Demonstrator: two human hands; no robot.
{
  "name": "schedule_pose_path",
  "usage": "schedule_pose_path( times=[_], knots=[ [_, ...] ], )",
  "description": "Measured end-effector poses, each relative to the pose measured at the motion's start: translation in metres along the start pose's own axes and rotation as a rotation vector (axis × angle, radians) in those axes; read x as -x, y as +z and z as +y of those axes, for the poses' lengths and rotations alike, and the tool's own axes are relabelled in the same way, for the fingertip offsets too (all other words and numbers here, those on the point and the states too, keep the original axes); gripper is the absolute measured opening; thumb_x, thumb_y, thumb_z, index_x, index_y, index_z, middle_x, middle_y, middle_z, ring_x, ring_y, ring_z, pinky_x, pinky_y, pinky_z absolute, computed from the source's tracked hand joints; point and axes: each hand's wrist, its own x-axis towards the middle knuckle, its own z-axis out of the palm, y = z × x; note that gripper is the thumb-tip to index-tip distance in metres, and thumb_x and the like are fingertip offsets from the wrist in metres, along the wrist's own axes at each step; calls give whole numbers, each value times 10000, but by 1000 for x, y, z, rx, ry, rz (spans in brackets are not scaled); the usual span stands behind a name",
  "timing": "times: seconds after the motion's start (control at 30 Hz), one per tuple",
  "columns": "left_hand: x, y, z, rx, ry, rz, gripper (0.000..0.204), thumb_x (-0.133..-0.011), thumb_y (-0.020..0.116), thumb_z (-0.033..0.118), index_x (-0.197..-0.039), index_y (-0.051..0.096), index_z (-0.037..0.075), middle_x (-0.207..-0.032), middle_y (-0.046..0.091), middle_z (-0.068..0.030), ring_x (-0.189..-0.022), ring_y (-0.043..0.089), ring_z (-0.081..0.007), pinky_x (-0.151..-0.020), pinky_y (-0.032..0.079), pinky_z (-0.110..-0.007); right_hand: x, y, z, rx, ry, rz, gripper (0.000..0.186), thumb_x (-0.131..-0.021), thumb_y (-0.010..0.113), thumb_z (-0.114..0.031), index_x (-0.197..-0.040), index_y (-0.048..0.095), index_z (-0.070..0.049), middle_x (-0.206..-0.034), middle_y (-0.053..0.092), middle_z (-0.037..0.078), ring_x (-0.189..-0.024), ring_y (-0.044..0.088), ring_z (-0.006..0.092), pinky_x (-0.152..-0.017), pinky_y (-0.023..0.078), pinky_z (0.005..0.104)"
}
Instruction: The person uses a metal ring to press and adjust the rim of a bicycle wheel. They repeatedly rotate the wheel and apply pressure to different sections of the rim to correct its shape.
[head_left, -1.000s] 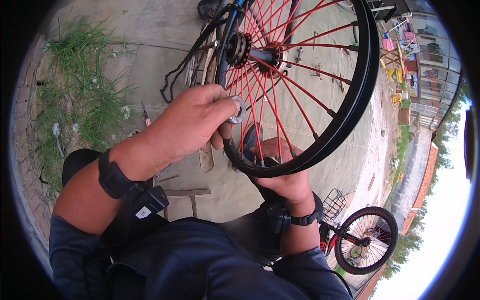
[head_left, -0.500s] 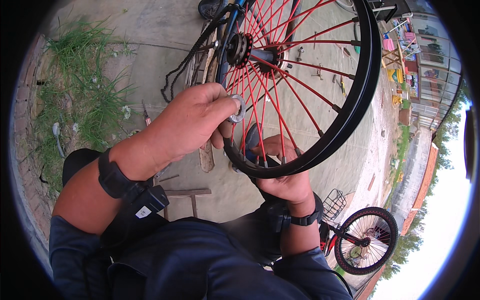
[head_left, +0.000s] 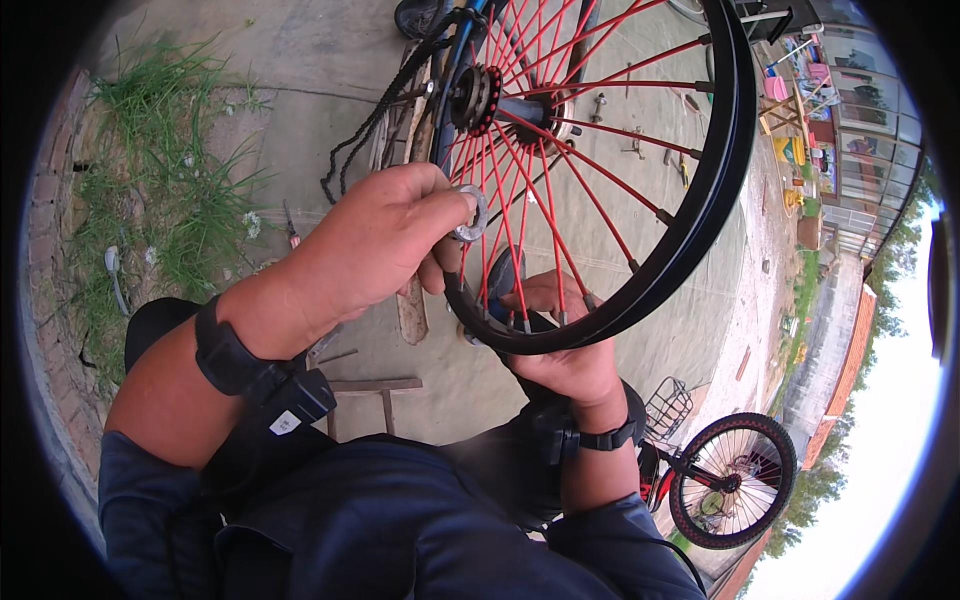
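A bicycle wheel with a black rim [head_left: 705,215] and red spokes [head_left: 606,221] stands tilted in front of me. My left hand [head_left: 385,235] pinches a grey, ring-shaped spoke wrench [head_left: 466,235] between thumb and fingers, at the rim's left side by the spokes. From below, my right hand [head_left: 572,370] grips the bottom of the rim, its fingers reaching up behind the spokes and partly hidden by them. At the wheel's centre is the hub [head_left: 522,110], with a dark sprocket [head_left: 476,98] on its left.
A black chain [head_left: 372,135] hangs left of the wheel. A screwdriver [head_left: 292,226] lies near the grass [head_left: 165,160]. Wooden pieces [head_left: 375,385] lie below my left hand. Another bicycle's wheel [head_left: 732,482] stands at lower right, near a wire basket [head_left: 668,408].
The wheel has shifted slightly left, and the spoke wrench has moved a little left with my left hand. Both hands keep their hold.
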Motion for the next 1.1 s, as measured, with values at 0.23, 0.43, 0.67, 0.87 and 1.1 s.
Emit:
schedule_pose_path(
  times=[0.23,0.43,0.67,0.87,1.1],
  knots=[
    [-2,-2,0,11,4,8,216,-1022,570,278,-961,618,76,-699,632,-20,-506,590,-77,-419,382,-206,-3,-1,-6,9,69,-40,430,-623,826,-70,-1029,694,-19,-950,714,125,-898,711,289,-817,563,385],
    [-1,-3,2,27,4,29,205,-1023,567,270,-955,615,83,-705,640,-20,-508,592,-80,-429,390,-208,-4,-1,-9,-21,105,-38,432,-615,830,-75,-1023,696,-20,-949,713,125,-894,710,290,-811,564,389],
    [-1,-4,2,33,9,18,207,-1026,559,269,-951,614,84,-707,643,-18,-516,595,-80,-437,395,-208,-5,-3,-5,58,40,-61,430,-610,834,-85,-1015,704,-22,-953,712,126,-896,708,294,-810,562,390],
    [-1,-4,2,26,9,19,215,-1025,559,276,-954,613,81,-711,643,-19,-523,598,-83,-444,399,-210,-5,-3,-5,43,62,-69,423,-612,834,-93,-1010,710,-20,-964,712,129,-904,706,293,-816,561,390],
    [-1,-2,1,25,70,54,229,-1024,557,274,-1011,628,56,-875,670,-40,-736,692,-129,-540,457,-229,-6,-4,-5,41,60,-92,417,-611,828,-90,-1007,719,-15,-983,718,130,-924,705,294,-839,558,391]
  ],
)
